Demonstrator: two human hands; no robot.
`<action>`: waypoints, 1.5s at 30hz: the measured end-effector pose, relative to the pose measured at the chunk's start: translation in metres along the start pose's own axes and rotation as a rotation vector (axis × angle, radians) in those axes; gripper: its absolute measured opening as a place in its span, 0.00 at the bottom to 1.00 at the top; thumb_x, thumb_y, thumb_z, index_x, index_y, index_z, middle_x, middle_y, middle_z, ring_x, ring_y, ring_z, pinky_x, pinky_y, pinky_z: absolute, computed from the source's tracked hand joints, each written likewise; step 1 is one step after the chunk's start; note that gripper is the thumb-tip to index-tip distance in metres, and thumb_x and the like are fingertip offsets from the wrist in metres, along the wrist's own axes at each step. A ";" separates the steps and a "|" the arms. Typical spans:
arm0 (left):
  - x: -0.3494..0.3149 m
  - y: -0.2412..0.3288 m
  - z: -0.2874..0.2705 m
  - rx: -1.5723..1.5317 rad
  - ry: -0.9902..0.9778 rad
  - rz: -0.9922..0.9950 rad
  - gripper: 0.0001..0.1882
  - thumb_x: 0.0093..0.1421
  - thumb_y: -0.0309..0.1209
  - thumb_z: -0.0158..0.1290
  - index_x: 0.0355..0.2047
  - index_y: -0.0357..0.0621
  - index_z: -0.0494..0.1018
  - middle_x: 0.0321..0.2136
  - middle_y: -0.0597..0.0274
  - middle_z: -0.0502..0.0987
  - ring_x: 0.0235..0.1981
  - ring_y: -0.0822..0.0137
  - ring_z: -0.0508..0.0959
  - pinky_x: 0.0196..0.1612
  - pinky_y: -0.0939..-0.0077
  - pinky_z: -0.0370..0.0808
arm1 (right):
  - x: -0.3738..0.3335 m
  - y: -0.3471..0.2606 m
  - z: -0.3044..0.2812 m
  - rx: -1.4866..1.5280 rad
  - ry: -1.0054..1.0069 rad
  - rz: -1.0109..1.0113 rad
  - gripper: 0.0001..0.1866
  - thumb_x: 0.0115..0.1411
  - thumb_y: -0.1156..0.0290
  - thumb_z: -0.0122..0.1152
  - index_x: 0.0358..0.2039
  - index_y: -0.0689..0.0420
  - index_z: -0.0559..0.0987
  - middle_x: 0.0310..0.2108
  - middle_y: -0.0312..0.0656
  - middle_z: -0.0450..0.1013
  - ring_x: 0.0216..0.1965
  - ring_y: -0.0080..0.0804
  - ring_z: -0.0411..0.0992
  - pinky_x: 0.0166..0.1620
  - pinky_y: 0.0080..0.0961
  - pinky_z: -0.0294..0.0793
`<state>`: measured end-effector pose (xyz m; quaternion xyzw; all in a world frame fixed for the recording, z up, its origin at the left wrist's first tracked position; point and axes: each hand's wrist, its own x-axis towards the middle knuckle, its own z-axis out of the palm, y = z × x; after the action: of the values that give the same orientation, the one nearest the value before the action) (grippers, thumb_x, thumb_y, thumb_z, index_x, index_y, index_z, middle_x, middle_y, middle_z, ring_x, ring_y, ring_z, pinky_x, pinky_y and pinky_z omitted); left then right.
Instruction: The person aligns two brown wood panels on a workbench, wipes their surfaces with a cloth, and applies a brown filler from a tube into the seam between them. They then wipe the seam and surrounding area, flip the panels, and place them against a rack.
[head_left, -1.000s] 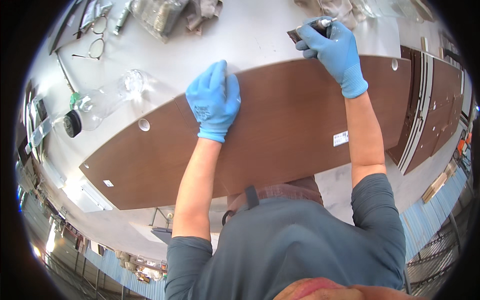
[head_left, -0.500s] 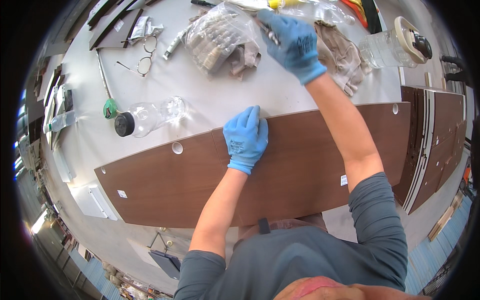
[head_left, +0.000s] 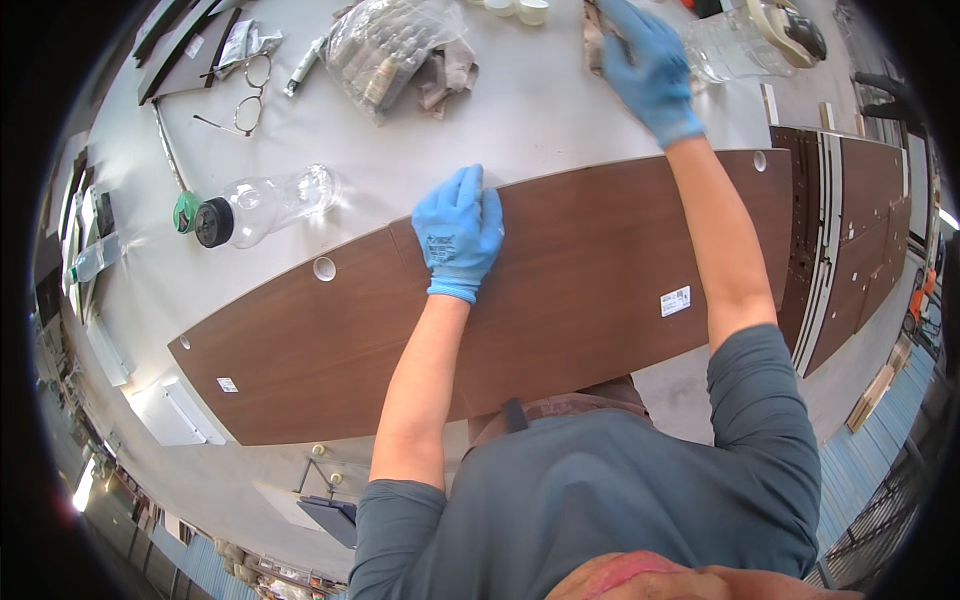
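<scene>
A long dark brown wood-look panel (head_left: 560, 270) lies along the near side of the white table, with round holes near its far edge. My left hand (head_left: 458, 235), in a blue work glove, rests on that edge near a seam, fingers stretched past it and holding nothing. My right hand (head_left: 650, 75), gloved alike, reaches over the table at the upper right. Its fingers are curled at a brownish-grey cloth (head_left: 593, 42), which shows only as a strip beside them. The hand covers the rest of the cloth.
On the table (head_left: 390, 150) lie a clear bottle (head_left: 265, 208), glasses (head_left: 248, 112), a tube (head_left: 304, 66) and a plastic bag of grey gloves (head_left: 385, 55). White cups (head_left: 520, 10) sit at the far edge. A clear jug (head_left: 735, 45) stands by my right hand. Stacked brown panels (head_left: 850, 240) are at right.
My right hand has shifted right, onto the cloth, which is now bunched at its left side. My left hand stays on the panel. The whole view has shifted.
</scene>
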<state>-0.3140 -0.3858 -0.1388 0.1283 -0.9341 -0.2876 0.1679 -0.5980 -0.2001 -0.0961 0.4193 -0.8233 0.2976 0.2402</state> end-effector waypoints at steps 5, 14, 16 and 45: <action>-0.002 0.000 0.002 0.024 0.038 0.047 0.15 0.64 0.33 0.61 0.48 0.39 0.83 0.44 0.51 0.86 0.40 0.47 0.85 0.46 0.55 0.80 | -0.131 0.020 -0.114 -0.175 -0.098 0.484 0.21 0.64 0.66 0.69 0.56 0.60 0.83 0.54 0.52 0.83 0.52 0.52 0.82 0.56 0.41 0.79; -0.036 0.022 -0.013 -0.022 0.218 0.058 0.19 0.62 0.26 0.62 0.53 0.35 0.80 0.55 0.40 0.82 0.54 0.42 0.82 0.58 0.52 0.79 | -0.253 0.056 -0.185 -0.519 -0.168 0.423 0.26 0.66 0.57 0.68 0.60 0.57 0.80 0.69 0.49 0.73 0.65 0.49 0.74 0.68 0.47 0.68; -0.087 0.039 -0.031 -0.080 0.233 -0.125 0.21 0.63 0.24 0.62 0.57 0.31 0.79 0.59 0.38 0.80 0.61 0.42 0.80 0.65 0.53 0.76 | -0.265 0.056 -0.194 -0.554 -0.185 0.456 0.27 0.66 0.54 0.67 0.61 0.56 0.80 0.71 0.49 0.70 0.68 0.49 0.70 0.70 0.50 0.64; -0.360 0.122 0.003 -1.791 0.444 -1.640 0.37 0.70 0.49 0.64 0.73 0.49 0.66 0.73 0.56 0.67 0.73 0.50 0.67 0.78 0.44 0.63 | -0.274 0.117 -0.241 -0.473 -0.268 0.176 0.31 0.65 0.48 0.65 0.62 0.53 0.79 0.71 0.49 0.71 0.71 0.50 0.67 0.71 0.52 0.63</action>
<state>-0.0052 -0.1654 -0.1564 0.5621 -0.0026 -0.8181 0.1215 -0.5146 0.1716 -0.1367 0.3140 -0.9276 0.0590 0.1935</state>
